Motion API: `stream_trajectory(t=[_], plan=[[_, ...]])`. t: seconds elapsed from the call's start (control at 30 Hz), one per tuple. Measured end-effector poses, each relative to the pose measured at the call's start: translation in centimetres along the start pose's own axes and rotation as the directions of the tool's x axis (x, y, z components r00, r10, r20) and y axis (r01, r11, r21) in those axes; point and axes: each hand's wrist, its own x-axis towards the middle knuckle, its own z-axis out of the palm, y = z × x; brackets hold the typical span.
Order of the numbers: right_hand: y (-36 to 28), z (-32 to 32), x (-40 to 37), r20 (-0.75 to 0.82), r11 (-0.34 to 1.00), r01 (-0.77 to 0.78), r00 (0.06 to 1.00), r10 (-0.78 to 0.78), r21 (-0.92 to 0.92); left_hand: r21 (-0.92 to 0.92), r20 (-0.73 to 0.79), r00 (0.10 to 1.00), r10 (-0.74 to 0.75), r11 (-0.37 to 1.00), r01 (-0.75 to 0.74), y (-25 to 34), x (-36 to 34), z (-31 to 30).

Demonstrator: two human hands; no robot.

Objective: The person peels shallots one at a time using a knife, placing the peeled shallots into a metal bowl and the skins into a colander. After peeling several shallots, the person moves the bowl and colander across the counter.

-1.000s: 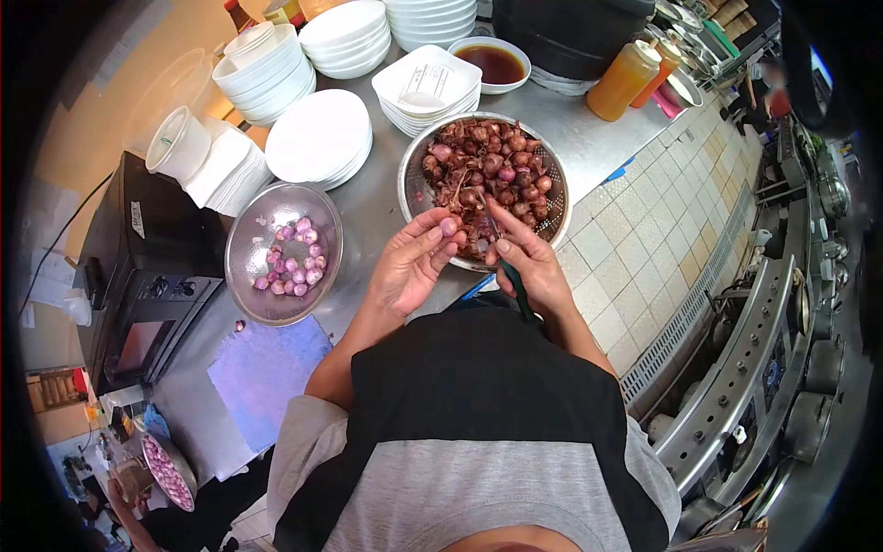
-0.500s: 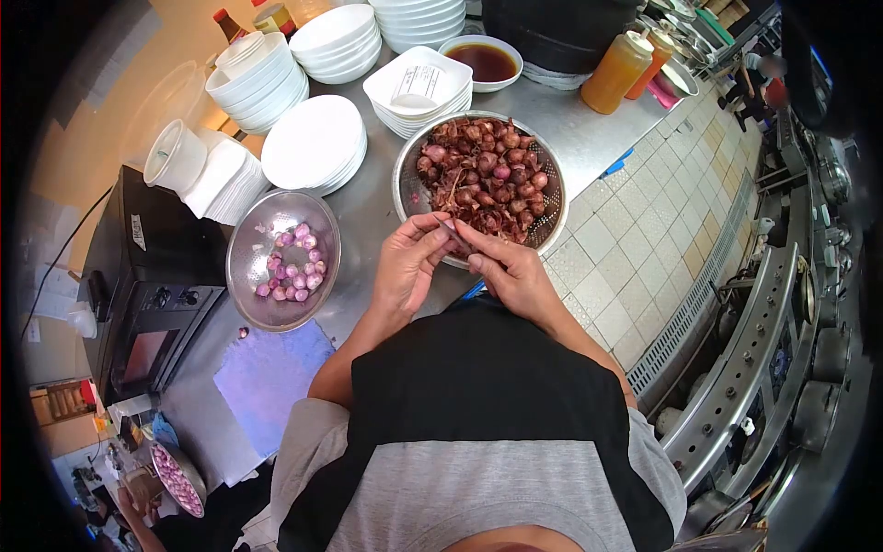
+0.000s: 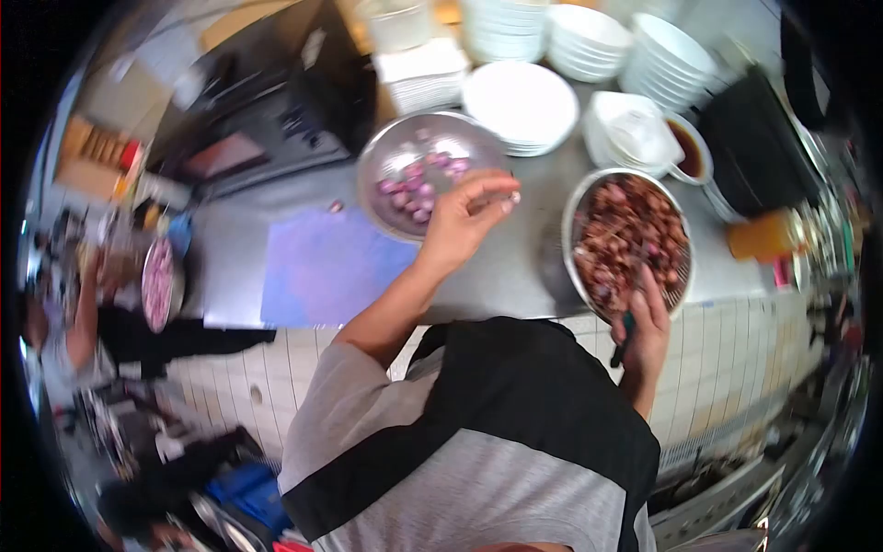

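Note:
My left hand (image 3: 457,225) is closed in a pinch, over the right rim of a steel bowl (image 3: 379,175). At its fingertips a small pale thing (image 3: 515,197) shows, which looks like a peeled shallot; motion blurs it. Peeled pink shallots (image 3: 409,195) lie inside that bowl. Over the near side of a perforated steel colander (image 3: 568,241), my right hand (image 3: 649,324) is wrapped round a small knife (image 3: 619,354) with a dark and green handle. Its blade is hard to make out against the unpeeled shallots and loose brown skins (image 3: 630,230) in the colander.
A bluish cloth (image 3: 322,267) lies left on the steel table (image 3: 524,267), a single shallot (image 3: 337,206) beyond it. Behind stand white plates (image 3: 520,101), bowls (image 3: 589,41), dark sauce (image 3: 685,152) and a black oven (image 3: 276,110). Another person (image 3: 78,340) works at far left.
My hands were together at the colander and have parted. The left moved left to the steel bowl; the right now shows a knife. My view has swung left.

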Motion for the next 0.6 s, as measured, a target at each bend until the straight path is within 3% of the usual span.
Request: stream_trajectory(t=[0.07, 0.1, 0.13, 0.2, 0.27, 0.3, 0.37, 0.6], plan=[[0.0, -0.2, 0.0, 0.012, 1.000, 0.020, 1.000, -0.020, -0.014, 0.290, -0.131, 0.930, 0.343, 0.910, -0.295, 0.2, -0.4, -3.8], [-0.1, -0.3, 0.1, 0.002, 0.999, 0.022, 1.000, -0.022, -0.024, 0.282, -0.263, 0.907, 0.328, 0.926, -0.252, 1.5, -1.0, -5.3], [0.1, -0.5, 0.1, 0.023, 1.000, 0.019, 1.000, -0.019, -0.023, 0.446, -0.344, 0.857, 0.384, 0.870, -0.211, 1.4, -1.5, -7.8], [0.0, -0.9, 0.3, 0.024, 0.999, 0.037, 0.999, -0.036, -0.012, 0.490, -0.512, 0.789, 0.340, 0.870, -0.057, 0.8, -2.8, -12.5], [-0.1, -0.9, 0.7, 0.039, 0.999, 0.045, 0.998, -0.044, -0.022, 0.681, -0.535, 0.796, 0.284, 0.703, 0.206, -1.4, -4.2, -17.5], [-0.1, -1.0, 0.8, 0.043, 0.998, 0.053, 0.998, -0.052, -0.029, 0.680, -0.535, 0.796, 0.285, 0.704, 0.205, -2.0, -4.6, -18.5], [-0.3, -0.6, 1.0, 0.050, 0.997, 0.057, 0.997, -0.054, -0.051, 0.822, -0.534, 0.818, 0.212, 0.355, 0.445, -3.2, -5.0, -19.5], [-1.3, 0.2, 0.9, 0.090, 0.992, 0.097, 0.992, -0.089, -0.085, 0.892, -0.447, 0.818, 0.362, 0.254, 0.375, -7.6, -4.1, -21.9]])
